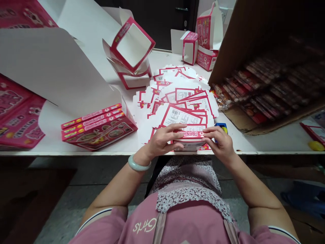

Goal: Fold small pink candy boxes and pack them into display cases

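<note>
The left hand [162,140] (the one with the smooth, pale green bangle [138,167]) pinches one end of a small pink and white cardboard box [190,134], its fingers on top and its thumb low down. The right hand [222,139] pinches the other end with thumb and fingers. The box is at the near edge of the long white table [256,142], in front of the person's tummy. Just past it lies a messy pile of flat pink and white cardboard pieces [186,95].
</note>
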Demonstrator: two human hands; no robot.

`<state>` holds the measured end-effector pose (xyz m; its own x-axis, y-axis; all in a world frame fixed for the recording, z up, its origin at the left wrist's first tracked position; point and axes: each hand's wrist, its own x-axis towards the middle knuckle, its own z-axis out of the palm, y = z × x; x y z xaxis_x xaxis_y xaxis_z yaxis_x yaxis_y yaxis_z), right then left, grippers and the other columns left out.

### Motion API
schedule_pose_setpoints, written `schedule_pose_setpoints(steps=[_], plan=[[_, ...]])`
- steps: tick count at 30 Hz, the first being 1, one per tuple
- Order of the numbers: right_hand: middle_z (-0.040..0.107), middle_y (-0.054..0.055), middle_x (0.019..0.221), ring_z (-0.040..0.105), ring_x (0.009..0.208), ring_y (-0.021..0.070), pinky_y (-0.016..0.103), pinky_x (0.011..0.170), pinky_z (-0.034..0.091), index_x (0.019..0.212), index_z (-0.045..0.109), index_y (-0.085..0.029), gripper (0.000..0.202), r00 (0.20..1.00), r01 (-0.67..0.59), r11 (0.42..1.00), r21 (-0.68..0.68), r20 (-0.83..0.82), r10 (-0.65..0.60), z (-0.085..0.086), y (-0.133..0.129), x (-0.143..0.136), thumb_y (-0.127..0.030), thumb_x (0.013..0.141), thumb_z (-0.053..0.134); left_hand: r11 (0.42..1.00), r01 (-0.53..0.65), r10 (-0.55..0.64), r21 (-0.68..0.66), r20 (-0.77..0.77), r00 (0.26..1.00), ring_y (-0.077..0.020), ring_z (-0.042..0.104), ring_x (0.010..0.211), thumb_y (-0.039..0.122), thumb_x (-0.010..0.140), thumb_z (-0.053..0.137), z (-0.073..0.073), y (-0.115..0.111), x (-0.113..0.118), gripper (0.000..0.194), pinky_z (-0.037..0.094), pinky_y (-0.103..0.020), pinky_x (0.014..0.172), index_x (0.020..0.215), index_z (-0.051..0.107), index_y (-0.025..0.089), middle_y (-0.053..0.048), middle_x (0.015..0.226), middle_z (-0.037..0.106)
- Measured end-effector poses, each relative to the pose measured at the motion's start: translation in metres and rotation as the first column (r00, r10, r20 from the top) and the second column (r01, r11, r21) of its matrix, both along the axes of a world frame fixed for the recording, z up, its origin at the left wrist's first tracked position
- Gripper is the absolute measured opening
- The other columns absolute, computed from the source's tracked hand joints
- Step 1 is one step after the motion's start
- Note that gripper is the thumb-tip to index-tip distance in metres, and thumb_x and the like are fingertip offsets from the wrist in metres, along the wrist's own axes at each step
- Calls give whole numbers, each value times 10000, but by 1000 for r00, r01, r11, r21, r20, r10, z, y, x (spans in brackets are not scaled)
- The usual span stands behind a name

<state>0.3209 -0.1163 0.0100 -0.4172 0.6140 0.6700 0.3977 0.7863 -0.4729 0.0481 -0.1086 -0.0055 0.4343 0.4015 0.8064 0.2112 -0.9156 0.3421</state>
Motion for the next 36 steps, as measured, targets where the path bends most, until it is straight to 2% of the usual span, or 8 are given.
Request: schedule_pose_setpoints(steps=[4, 7, 12, 16, 19, 26, 30, 36], plan=[[704, 65, 1256, 697, 1125, 221, 432, 914, 617, 1191, 661, -333, 274, 999, -47, 999, -17, 18, 48, -16, -9, 7, -234, 936, 677, 999, -37, 36, -8, -40, 999, -194, 708, 1109, 114, 923, 683, -10, -3, -7, 316, 633, -304, 862, 1206, 642, 249, -121, 1226, 698], [711, 59, 1229, 688, 1140, 225, 471, 963, 597, 1153, 666, -336, 247, 998, 51, 997, -64, -42, -53, -25, -11, 1, -203, 948, 632, 970, 29, -10, -241, 82, 997, -190, 706, 1090, 151, 921, 700, -10, -3, 1, 223, 629, -315, 877, 1123, 639, 224, -109, 1168, 710], [619, 81, 1410, 623, 1252, 239, 436, 983, 577, 1341, 572, -328, 446, 985, -26, 913, -406, -166, -46, -37, -2, 35, -405, 913, 674, 867, 30, 79, -497, 198, 977, -218, 718, 1075, 262, 858, 804, -6, -2, 14, 273, 629, -321, 876, 1033, 611, 182, -104, 1114, 731], [696, 121, 1169, 674, 937, 227, 419, 862, 566, 1193, 695, -216, 344, 858, 473, 702, -532, 95, -505, -60, -3, 101, -401, 913, 619, 891, -107, 299, -441, 393, 869, -201, 731, 1032, 205, 799, 861, -9, -3, 21, 328, 639, -339, 885, 1040, 638, 211, -40, 1086, 746], [678, 107, 1021, 629, 805, 198, 409, 877, 522, 951, 777, -187, 235, 702, 707, 535, -461, 367, -611, -78, -7, 125, -362, 899, 628, 904, -164, 338, -396, 424, 840, -208, 725, 1054, 206, 801, 861, -14, -3, 35, 336, 643, -381, 915, 1056, 644, 225, -35, 1112, 743], [636, 63, 948, 617, 843, 188, 349, 779, 546, 811, 756, -200, 383, 730, 479, 552, -683, -41, -683, -114, -17, 112, -573, 809, 668, 901, -199, 338, -386, 335, 879, -233, 707, 1116, 243, 837, 839, -21, -2, 48, 350, 646, -455, 957, 1110, 621, 265, -23, 1169, 725], [622, 89, 1034, 625, 933, 205, 367, 840, 551, 783, 735, -201, 373, 663, 570, 524, -632, -22, -748, -128, -32, 110, -566, 809, 660, 904, -204, 332, -375, 317, 888, -230, 678, 1180, 228, 893, 792, -17, -4, 44, 323, 593, -504, 1034, 1160, 615, 263, -4, 1219, 706], [680, 57, 786, 628, 692, 185, 371, 743, 559, 714, 702, -205, 277, 749, 489, 497, -716, 53, -661, -93, -48, 89, -466, 805, 680, 912, -272, 361, -308, 286, 888, -229, 712, 1070, 216, 840, 824, -22, 1, 40, 345, 626, -439, 900, 1132, 646, 264, -8, 1108, 718]])
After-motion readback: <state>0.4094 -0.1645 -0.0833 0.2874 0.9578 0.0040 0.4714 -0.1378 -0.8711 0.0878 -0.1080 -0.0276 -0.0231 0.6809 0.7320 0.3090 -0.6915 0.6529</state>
